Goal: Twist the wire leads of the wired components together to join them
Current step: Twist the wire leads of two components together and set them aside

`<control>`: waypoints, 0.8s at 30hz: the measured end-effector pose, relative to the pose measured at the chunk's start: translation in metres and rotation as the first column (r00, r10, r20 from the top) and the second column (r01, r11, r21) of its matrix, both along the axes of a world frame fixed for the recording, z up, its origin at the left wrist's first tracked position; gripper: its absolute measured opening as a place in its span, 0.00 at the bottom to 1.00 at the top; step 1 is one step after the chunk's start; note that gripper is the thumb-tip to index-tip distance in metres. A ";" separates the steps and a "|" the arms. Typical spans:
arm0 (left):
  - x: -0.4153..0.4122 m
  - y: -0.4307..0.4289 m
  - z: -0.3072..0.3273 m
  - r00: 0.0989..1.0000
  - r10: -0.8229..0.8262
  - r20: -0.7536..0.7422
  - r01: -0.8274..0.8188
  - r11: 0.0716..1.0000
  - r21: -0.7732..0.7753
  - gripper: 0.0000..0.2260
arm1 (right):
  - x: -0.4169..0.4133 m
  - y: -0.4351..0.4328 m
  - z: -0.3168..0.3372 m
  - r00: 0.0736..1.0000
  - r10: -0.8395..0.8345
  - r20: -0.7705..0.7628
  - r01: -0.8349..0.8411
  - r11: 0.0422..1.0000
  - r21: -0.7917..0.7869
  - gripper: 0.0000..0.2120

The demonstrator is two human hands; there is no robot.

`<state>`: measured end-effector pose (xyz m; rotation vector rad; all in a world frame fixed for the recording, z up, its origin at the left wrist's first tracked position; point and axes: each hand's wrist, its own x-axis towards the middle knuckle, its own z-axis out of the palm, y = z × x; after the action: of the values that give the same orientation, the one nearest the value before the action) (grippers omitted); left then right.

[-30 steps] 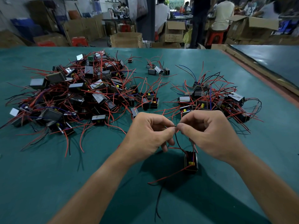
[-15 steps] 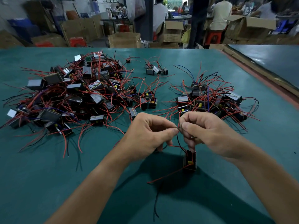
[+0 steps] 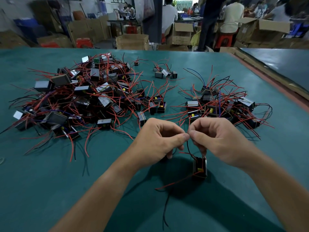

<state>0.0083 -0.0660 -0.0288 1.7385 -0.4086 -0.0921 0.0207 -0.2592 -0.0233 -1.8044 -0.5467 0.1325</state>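
The job looks to be in its middle. Both hands are at work on one component [image 3: 199, 168], a small black block with a yellow part on its face, which sits just below the hands near the front of the bench [image 3: 41, 181]; whether it rests on the surface or hangs by its wires I cannot tell. The left hand [image 3: 160, 139] and right hand [image 3: 215, 139] have their fingers curled, and each pinches wire between thumb and forefinger, the tips of the two hands touching. A thin black lead [image 3: 188, 146] rises from the block into that pinch. The twisted joint itself is hidden by the fingertips, so how many turns it has cannot be judged. A red lead [image 3: 173, 183] trails loose from the block toward the person.

Much seems left: a large heap [image 3: 75, 101] of similar blocks lies tangled at the left, and a smaller heap [image 3: 222, 106] at the right, perhaps the finished ones.

The blocks are boxy and hard-edged, some with shiny grey faces. The leads are slim, springy, plastic-coated, mostly red, a few black or blue. The bench top is a matt teal mat.
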 end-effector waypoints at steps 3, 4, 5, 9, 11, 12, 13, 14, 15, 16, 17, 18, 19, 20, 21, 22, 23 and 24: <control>0.001 0.000 0.000 1.000 0.010 -0.012 -0.010 1.000 -0.003 0.06 | -0.001 0.001 -0.002 0.996 -0.015 0.082 0.018 0.999 -0.032 0.03; 0.000 0.000 0.001 1.000 0.010 -0.018 -0.010 1.000 -0.007 0.06 | -0.001 0.000 -0.001 0.992 -0.020 0.124 0.025 0.999 -0.040 0.01; 0.000 0.000 0.001 1.000 0.009 -0.025 -0.009 1.000 -0.011 0.06 | -0.002 0.000 0.000 0.987 -0.027 0.161 0.034 0.998 -0.043 0.01; -0.001 -0.001 0.003 0.998 0.010 -0.063 -0.012 1.000 -0.027 0.08 | -0.007 -0.002 0.006 0.967 -0.040 0.251 0.042 0.999 -0.002 0.07; -0.001 -0.001 0.003 0.997 0.016 -0.079 -0.018 0.999 -0.031 0.07 | -0.009 -0.002 0.008 0.954 -0.029 0.297 0.038 0.999 -0.026 0.10; -0.001 -0.001 0.002 0.997 0.017 -0.082 -0.020 0.999 -0.036 0.06 | -0.009 -0.002 0.009 0.950 -0.024 0.310 0.041 0.998 -0.048 0.11; 0.000 -0.001 0.002 0.996 0.017 -0.084 -0.021 0.999 -0.048 0.06 | -0.009 -0.003 0.010 0.948 -0.023 0.317 0.047 0.997 -0.068 0.12; 0.001 -0.001 0.001 0.996 0.018 -0.086 -0.023 0.998 -0.060 0.05 | -0.009 -0.003 0.010 0.947 -0.025 0.320 0.054 0.995 -0.083 0.12; 0.001 -0.001 0.000 0.996 0.021 -0.086 -0.027 0.998 -0.064 0.05 | -0.009 -0.003 0.011 0.946 -0.029 0.323 0.063 0.994 -0.093 0.12; 0.001 -0.001 0.000 0.996 0.024 -0.082 -0.029 0.998 -0.062 0.04 | -0.009 -0.004 0.011 0.945 -0.036 0.326 0.072 0.992 -0.101 0.11; 0.001 -0.001 0.000 0.997 0.024 -0.076 -0.029 0.998 -0.058 0.04 | -0.009 -0.004 0.011 0.944 -0.041 0.328 0.081 0.991 -0.107 0.11; 0.001 -0.001 0.000 0.997 0.021 -0.069 -0.024 0.998 -0.057 0.04 | -0.009 -0.004 0.011 0.943 -0.045 0.329 0.085 0.990 -0.111 0.10; 0.000 -0.001 0.001 0.998 0.016 -0.063 -0.019 0.998 -0.058 0.03 | -0.009 -0.004 0.011 0.943 -0.045 0.330 0.086 0.990 -0.112 0.10; 0.000 -0.001 0.001 0.998 0.014 -0.057 -0.017 0.998 -0.062 0.03 | -0.009 -0.004 0.012 0.943 -0.042 0.331 0.083 0.990 -0.112 0.10; 0.000 -0.001 0.001 0.998 0.014 -0.054 -0.018 0.998 -0.067 0.03 | -0.010 -0.003 0.011 0.943 -0.037 0.332 0.078 0.991 -0.110 0.10; 0.000 -0.001 0.001 0.999 0.016 -0.049 -0.019 0.997 -0.072 0.05 | -0.010 -0.003 0.011 0.942 -0.031 0.333 0.071 0.992 -0.106 0.11; -0.001 -0.001 0.002 0.999 0.017 -0.046 -0.021 0.997 -0.077 0.06 | -0.010 -0.003 0.011 0.941 -0.026 0.336 0.064 0.992 -0.104 0.11; 0.000 -0.001 0.001 0.999 0.019 -0.042 -0.023 0.996 -0.081 0.07 | -0.010 -0.002 0.012 0.940 -0.023 0.339 0.062 0.993 -0.105 0.12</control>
<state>0.0080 -0.0668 -0.0273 1.6575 -0.3587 -0.0951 0.0105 -0.2616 -0.0117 -1.9626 -0.7544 -0.1840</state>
